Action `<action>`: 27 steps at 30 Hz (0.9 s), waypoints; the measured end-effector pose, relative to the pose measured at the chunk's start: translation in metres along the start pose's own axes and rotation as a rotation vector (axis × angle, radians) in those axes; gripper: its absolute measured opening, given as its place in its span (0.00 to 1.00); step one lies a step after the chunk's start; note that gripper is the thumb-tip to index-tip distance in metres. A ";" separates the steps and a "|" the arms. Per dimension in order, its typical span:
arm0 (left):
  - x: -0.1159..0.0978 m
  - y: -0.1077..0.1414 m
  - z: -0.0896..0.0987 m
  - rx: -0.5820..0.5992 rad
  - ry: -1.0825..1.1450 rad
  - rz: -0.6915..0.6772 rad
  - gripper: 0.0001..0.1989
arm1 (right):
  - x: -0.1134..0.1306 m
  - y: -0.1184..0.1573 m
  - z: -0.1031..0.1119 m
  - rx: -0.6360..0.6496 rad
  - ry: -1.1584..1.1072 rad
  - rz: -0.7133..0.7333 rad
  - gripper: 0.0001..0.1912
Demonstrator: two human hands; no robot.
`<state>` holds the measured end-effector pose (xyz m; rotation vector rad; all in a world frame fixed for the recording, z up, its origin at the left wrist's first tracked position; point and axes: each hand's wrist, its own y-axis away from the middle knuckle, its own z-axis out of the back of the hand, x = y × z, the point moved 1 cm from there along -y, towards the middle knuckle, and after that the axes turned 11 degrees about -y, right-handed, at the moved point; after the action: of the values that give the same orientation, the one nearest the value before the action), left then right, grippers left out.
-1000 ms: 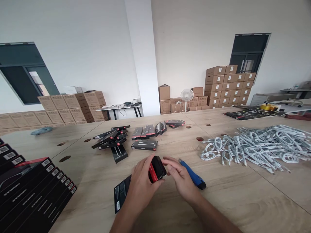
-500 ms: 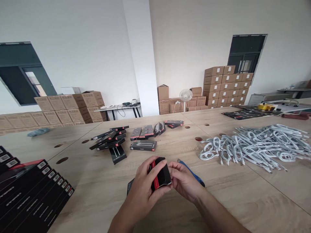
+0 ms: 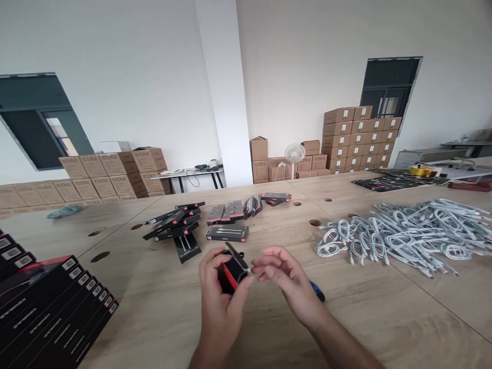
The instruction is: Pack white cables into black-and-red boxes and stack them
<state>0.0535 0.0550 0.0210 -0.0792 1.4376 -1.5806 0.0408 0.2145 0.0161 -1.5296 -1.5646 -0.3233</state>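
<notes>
My left hand [image 3: 221, 294] is wrapped round a small black box [image 3: 230, 271] with a red stripe. The box's near end is turned up toward me, and a black flap stands up from it. To its right, my right hand [image 3: 290, 282] has its fingers loosely bent and apart, with the fingertips close to the box's opening. Whether they touch it I cannot tell. Behind my right wrist lies a blue-handled tool [image 3: 318, 292], mostly covered by the hand.
Flat black boxes [image 3: 227, 233] lie loosely beyond my hands. A stack of black boxes [image 3: 54, 307] fills the left front. Coiled white cables [image 3: 403, 230] are heaped on the right. Holes [image 3: 315, 223] pierce the wooden table [image 3: 365, 318]. Cartons [image 3: 342, 128] stand along the wall.
The box has tilted and moved left in my left hand, and its flap now stands up. My right hand has drawn slightly away from the box, its fingers spreading.
</notes>
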 end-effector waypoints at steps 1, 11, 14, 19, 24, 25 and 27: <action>0.001 0.000 -0.001 -0.027 0.052 0.074 0.19 | -0.002 0.004 -0.003 0.034 0.121 0.034 0.16; 0.001 0.005 -0.005 0.065 0.204 0.199 0.28 | -0.011 0.016 -0.013 0.063 0.812 0.406 0.20; 0.002 0.004 -0.002 0.089 0.112 0.138 0.24 | -0.008 0.014 -0.013 0.101 0.834 0.550 0.19; 0.004 0.008 -0.002 0.127 0.161 0.089 0.20 | -0.008 0.018 -0.015 0.156 0.909 0.632 0.24; 0.001 0.008 -0.002 0.123 0.208 0.188 0.18 | -0.006 0.018 -0.012 0.121 1.002 0.623 0.25; 0.000 0.006 -0.002 0.105 0.206 0.212 0.17 | -0.004 0.017 -0.010 0.098 0.991 0.614 0.25; 0.000 0.004 -0.001 0.072 0.208 0.234 0.15 | 0.000 0.014 -0.005 0.058 0.956 0.597 0.25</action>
<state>0.0550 0.0566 0.0175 0.2938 1.4872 -1.4769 0.0553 0.2138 0.0129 -1.3925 -0.3532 -0.5450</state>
